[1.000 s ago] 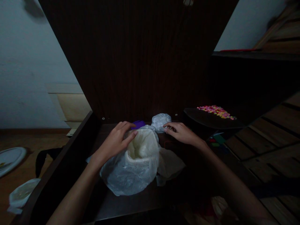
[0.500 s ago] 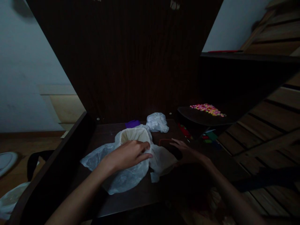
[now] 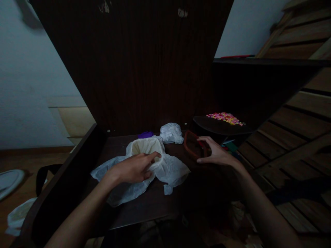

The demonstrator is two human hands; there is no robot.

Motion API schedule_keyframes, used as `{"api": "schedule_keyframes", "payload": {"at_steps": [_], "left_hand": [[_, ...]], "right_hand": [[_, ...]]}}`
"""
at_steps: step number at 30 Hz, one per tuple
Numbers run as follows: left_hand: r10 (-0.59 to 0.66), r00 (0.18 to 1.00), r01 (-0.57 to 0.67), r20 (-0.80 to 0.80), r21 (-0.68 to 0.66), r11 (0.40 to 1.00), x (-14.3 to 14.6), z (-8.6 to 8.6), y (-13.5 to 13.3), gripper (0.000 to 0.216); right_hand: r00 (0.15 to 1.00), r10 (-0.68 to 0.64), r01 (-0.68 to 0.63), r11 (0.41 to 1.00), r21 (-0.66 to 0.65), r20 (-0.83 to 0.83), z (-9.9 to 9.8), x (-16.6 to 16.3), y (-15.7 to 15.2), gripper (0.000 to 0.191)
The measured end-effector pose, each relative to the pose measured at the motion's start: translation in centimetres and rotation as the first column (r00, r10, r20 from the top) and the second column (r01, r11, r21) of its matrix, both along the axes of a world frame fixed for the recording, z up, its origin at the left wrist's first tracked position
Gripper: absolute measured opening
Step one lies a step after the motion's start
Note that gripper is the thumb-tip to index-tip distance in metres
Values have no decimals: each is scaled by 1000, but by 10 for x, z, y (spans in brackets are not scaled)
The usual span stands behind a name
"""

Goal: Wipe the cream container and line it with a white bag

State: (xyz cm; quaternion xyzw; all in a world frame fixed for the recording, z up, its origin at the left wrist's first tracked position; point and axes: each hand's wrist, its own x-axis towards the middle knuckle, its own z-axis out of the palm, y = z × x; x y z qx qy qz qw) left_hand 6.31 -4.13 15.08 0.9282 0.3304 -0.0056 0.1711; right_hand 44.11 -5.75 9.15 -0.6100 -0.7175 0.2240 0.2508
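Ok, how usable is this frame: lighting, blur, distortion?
Head view: very dim, the dark desk top swallows detail; only the white plastic bag under the left hand reads clearly. The dark red-rimmed object at the right hand is murky. Wide-angle bending at the edges; little motion blur.

We see a white crumpled plastic bag [image 3: 165, 168], a dark red-rimmed oval lid [image 3: 192, 148], a small purple plastic piece [image 3: 145, 134], and pink-and-yellow scattered beads [image 3: 224, 117].

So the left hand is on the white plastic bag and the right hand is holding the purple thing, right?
Not quite. The head view shows the left hand on the white plastic bag, but the right hand holds a dark red-rimmed lid. The purple thing lies untouched behind the bag.
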Motion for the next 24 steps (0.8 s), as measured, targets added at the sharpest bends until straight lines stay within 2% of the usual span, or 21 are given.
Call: {"api": "schedule_keyframes", "payload": {"at_steps": [2,4,5,9,11,12,14,18,24], "left_hand": [[38,998,-39,52,19,999,3,2,-5,51],[71,989,-79,131,59,995,10,0,-10,47],[84,982,-100,167,88,991,14,-2,-12,44],[127,968,-173,215,212,962,26,-19,-17,38],[138,971,-185,194,249,951,27,-26,-18,35],[139,973,-185,183,261,947,27,-28,-18,35],[126,977,-171,172,276,946,23,-29,-19,34],[52,981,-99,188,253,962,10,-24,-19,27],[-37,985,-1,171,216,976,-12,-20,-16,21]], "right_hand": [[944,98,-105,994,-3,-315,10,-17,1,86],[762,235,-244,967,68,-603,15,-44,6,91],[660,278,-272,954,123,-698,16,-61,9,94],[277,361,-366,897,249,-891,19,-127,23,95],[139,356,-434,861,266,-924,20,-150,29,91],[106,350,-461,847,266,-931,20,-158,32,87],[105,349,-489,833,257,-931,16,-167,37,80],[187,357,-486,843,230,-915,5,-166,45,72],[264,315,-477,864,160,-912,5,-159,46,73]]}}
